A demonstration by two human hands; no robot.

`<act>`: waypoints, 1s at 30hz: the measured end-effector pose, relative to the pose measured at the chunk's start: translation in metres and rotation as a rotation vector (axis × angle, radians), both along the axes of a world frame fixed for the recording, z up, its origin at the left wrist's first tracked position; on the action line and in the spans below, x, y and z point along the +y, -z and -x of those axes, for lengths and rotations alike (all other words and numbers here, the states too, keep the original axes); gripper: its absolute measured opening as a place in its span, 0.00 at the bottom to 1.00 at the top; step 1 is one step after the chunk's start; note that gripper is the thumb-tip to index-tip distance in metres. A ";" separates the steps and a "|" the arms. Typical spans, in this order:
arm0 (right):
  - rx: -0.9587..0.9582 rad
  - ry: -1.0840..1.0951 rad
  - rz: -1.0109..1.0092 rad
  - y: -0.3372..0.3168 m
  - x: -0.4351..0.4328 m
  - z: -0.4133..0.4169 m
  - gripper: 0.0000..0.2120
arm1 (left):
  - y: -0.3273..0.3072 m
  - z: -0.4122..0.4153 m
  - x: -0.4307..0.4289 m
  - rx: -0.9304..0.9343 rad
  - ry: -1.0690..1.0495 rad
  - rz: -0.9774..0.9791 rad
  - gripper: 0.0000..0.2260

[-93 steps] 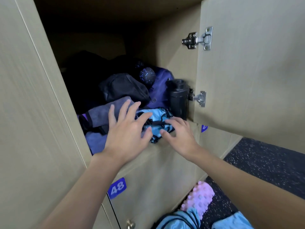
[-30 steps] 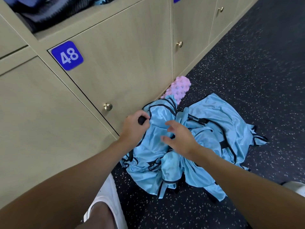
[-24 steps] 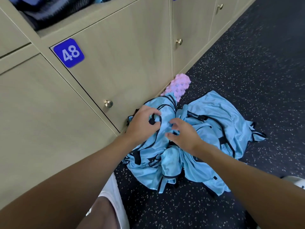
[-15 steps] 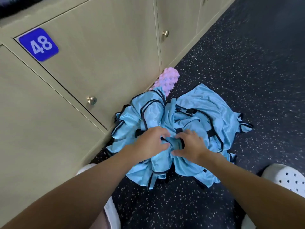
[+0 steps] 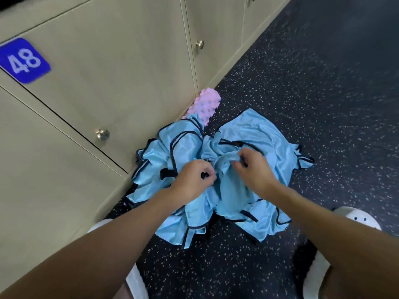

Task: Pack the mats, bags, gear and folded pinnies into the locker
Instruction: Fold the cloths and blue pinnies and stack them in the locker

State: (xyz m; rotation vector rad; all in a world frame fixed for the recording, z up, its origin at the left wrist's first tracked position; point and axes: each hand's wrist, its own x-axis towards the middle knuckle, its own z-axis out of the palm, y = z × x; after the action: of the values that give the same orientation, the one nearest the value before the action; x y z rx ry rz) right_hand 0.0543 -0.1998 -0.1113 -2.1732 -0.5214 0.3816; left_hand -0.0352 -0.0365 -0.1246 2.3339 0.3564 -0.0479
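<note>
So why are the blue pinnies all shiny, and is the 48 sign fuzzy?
Head view: the slick blue pinnies catch the light, so pale glare patches sit on their folds. Head view: the 48 plate near the left edge looks slightly smeared, probably from the camera moving. Head view: the speckled floor gets darker toward the upper right corner.

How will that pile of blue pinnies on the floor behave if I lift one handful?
Probably floppy: the pile of blue pinnies lies crumpled in loose folds around the left hand and right hand gripping it. Its sheen suggests slippery cloth, so layers may slide apart. Several black-trimmed pieces look separate, so one handful likely leaves some behind.
</note>
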 end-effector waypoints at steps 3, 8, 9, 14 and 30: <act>0.005 0.057 -0.109 -0.045 0.006 -0.020 0.07 | -0.041 -0.015 -0.005 -0.117 -0.016 0.079 0.04; -0.071 0.097 -0.262 -0.145 0.012 -0.043 0.06 | -0.131 -0.031 -0.013 -0.273 0.021 0.140 0.16; -0.087 0.103 -0.294 -0.167 0.012 -0.045 0.07 | -0.152 -0.033 -0.014 -0.300 0.023 0.131 0.19; -0.143 0.081 -0.424 -0.278 0.008 -0.037 0.07 | -0.252 -0.037 -0.016 -0.449 -0.028 0.079 0.09; 0.014 -0.182 -0.271 -0.323 0.011 0.023 0.34 | -0.364 -0.007 -0.002 -0.717 -0.353 0.138 0.12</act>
State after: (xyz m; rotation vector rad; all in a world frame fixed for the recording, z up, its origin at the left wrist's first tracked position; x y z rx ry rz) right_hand 0.0315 -0.1885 0.2115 -1.8678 -0.7225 0.3995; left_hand -0.0287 -0.0389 0.2395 1.9597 0.3715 0.8791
